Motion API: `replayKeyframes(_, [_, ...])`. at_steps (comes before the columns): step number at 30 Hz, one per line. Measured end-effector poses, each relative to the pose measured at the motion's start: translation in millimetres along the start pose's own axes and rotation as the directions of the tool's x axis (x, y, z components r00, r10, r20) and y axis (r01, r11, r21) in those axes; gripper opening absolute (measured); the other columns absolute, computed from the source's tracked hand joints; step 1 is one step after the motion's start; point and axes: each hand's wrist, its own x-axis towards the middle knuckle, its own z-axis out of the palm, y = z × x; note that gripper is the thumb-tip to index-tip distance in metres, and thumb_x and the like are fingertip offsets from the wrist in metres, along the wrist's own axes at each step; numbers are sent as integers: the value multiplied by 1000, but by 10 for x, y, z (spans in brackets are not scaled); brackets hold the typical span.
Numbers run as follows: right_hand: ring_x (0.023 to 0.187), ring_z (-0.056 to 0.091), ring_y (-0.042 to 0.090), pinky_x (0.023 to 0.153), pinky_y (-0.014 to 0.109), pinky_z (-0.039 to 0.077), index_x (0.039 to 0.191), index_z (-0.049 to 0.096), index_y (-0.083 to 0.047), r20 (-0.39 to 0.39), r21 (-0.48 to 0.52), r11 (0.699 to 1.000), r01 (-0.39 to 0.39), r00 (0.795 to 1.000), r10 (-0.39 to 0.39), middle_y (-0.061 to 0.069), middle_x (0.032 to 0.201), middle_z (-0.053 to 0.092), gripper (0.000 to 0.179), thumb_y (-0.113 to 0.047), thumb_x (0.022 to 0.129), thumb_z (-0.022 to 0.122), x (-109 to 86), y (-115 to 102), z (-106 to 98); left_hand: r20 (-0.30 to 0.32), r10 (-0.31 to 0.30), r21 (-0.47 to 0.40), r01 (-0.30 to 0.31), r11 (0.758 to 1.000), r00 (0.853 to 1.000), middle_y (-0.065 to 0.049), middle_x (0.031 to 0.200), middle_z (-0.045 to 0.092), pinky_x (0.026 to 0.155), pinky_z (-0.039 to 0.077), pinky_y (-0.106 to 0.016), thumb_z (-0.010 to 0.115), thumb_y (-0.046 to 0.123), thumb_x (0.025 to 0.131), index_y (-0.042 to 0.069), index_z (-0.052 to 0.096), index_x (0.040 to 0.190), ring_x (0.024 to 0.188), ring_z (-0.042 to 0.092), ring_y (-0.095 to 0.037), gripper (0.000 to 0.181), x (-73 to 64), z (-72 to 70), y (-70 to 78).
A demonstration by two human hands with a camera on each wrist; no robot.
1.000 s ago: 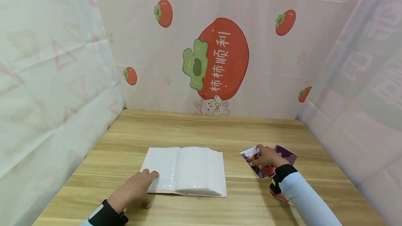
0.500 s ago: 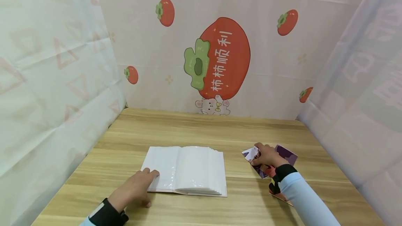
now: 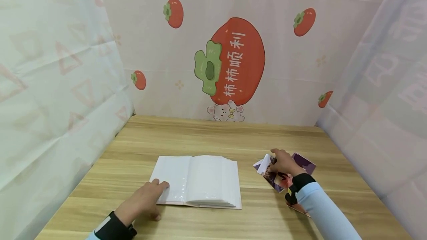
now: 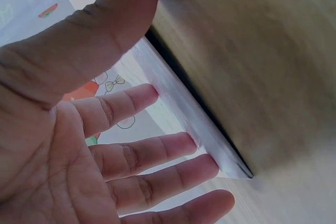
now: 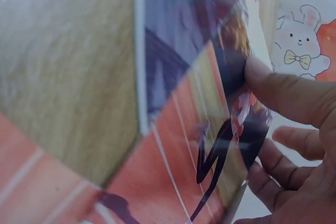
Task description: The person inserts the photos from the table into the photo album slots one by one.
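An open photo album [image 3: 211,180] with white pages and clear sleeves lies on the wooden table. My left hand [image 3: 143,199] rests on its left page near the lower corner, with the fingertips on the page in the left wrist view and the thumb by the near edge. To the right, my right hand [image 3: 285,164] pinches a glossy picture card [image 5: 189,145], thumb on the printed face and fingers behind. That card has a coral ground with pale lines and dark shapes. A purple card [image 5: 168,40] shows behind it. One corner of the cards tilts up.
Another purple card [image 3: 305,163] lies just beyond my right hand, and a coral card [image 3: 298,209] is partly hidden under my right wrist. White printed cloth [image 3: 150,47] walls the table [image 3: 213,136] at the back and both sides.
My right fingers have lifted the corner of the picture card, and a lower card's corner now shows beside it to the left. My left hand and the album have stayed put.
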Motion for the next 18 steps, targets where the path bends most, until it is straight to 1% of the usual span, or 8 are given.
replayKeyframes(2, [80, 56, 29, 67, 41, 47, 123, 47, 14, 3, 46, 999, 27, 1000, -28, 20, 92, 58, 61, -5, 73, 76, 4, -1, -10, 2, -1, 2, 1, 1000, 1000, -10, 93, 49, 70, 43, -45, 91, 11, 46, 2, 55, 116, 78, 46, -27, 80, -3, 0, -3])
replayKeyframes(4, [72, 54, 23, 62, 36, 45, 117, 52, 14, 9, 95, 994, 56, 998, -58, 13, 83, 57, 49, -1, 75, 72, 5, 1, -22, 2, 0, 4, 0, 1000, 1000, -9, 93, 49, 70, 43, -45, 91, 11, 46, 2, 55, 116, 78, 46, -27, 79, -6, 1, -5])
replayKeyframes(7, [68, 49, 18, 61, 34, 43, 110, 58, 11, 8, 148, 985, 85, 996, -87, 5, 77, 54, 36, -1, 78, 70, 1, -6, -46, 3, -1, 4, 1, 1000, 1000, -9, 93, 49, 70, 43, -45, 91, 11, 46, 2, 55, 116, 79, 46, -27, 79, -7, 3, -5])
replayKeyframes(9, [67, 48, 18, 61, 34, 42, 106, 60, 11, 13, 207, 973, 106, 994, -111, 5, 76, 54, 29, 0, 80, 68, -11, -24, -72, 4, -4, 4, 4, 1000, 1000, -9, 94, 49, 71, 44, -45, 91, 11, 46, 2, 56, 116, 79, 47, -27, 79, -6, 7, -3])
replayKeyframes(11, [68, 49, 18, 62, 34, 42, 103, 61, 10, 27, 270, 957, 106, 993, -117, 6, 77, 55, 24, 0, 82, 65, -33, -65, -111, 4, -8, 5, 8, 1000, 1000, -10, 94, 50, 72, 44, -46, 91, 11, 45, 3, 56, 116, 80, 47, -27, 79, 1, 11, -7])
replayKeyframes(14, [69, 50, 20, 62, 34, 43, 100, 61, 10, 60, 367, 927, 77, 993, -106, 8, 79, 56, 17, 2, 86, 61, -59, -121, -167, 8, -12, 9, 12, 1000, 1000, -10, 94, 49, 71, 44, -46, 91, 11, 45, 3, 57, 115, 80, 47, -26, 79, 7, 15, -9])
replayKeyframes(18, [70, 51, 21, 62, 33, 43, 95, 59, 8, 78, 401, 914, 65, 991, -105, 8, 79, 56, 10, 1, 87, 59, -63, -146, -205, 4, -9, 22, 8, 1000, 1000, -9, 92, 49, 69, 43, -45, 91, 12, 45, 3, 57, 115, 78, 46, -26, 78, 6, 10, -8])
